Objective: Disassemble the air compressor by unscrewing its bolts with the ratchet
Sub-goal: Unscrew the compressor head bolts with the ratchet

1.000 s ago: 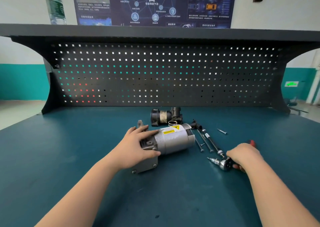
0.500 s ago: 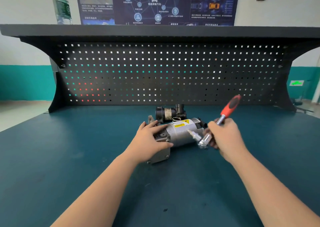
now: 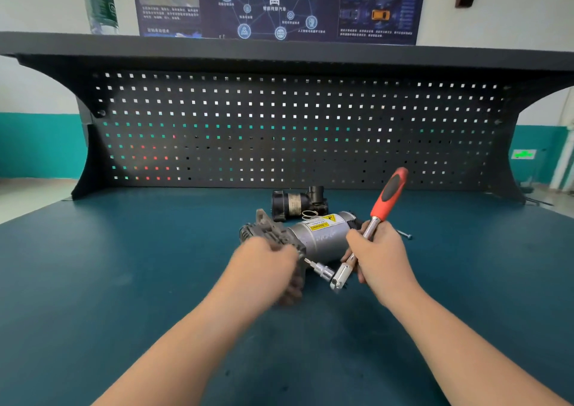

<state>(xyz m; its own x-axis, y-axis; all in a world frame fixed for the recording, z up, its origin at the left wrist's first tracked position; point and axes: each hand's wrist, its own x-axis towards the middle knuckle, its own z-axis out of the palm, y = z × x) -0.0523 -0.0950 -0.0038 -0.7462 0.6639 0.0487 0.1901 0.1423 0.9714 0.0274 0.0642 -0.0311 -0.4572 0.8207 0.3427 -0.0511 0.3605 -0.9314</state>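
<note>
The air compressor (image 3: pixel 320 235), a silver cylinder with a yellow warning label and a dark cast bracket at its left end, lies on the blue bench top (image 3: pixel 124 281). My left hand (image 3: pixel 264 266), blurred by motion, holds the bracket end from the near side. My right hand (image 3: pixel 380 256) grips the ratchet (image 3: pixel 388 197) by its metal shaft, with the red handle pointing up and away. The ratchet head (image 3: pixel 340 276) hangs low, and its socket bit (image 3: pixel 316 268) points left at the bracket's near edge, close to my left hand.
A detached black part (image 3: pixel 295 204) and a thin metal ring (image 3: pixel 310 214) lie just behind the compressor. One loose bolt (image 3: pixel 405 235) shows to the right of my right hand. A black pegboard (image 3: pixel 295 126) closes the back, with a bottle (image 3: pixel 101 2) on its shelf.
My right hand picked the ratchet up from the bench and brought its bit down to the compressor's bracket. My left hand has slid toward the near end of the bracket.
</note>
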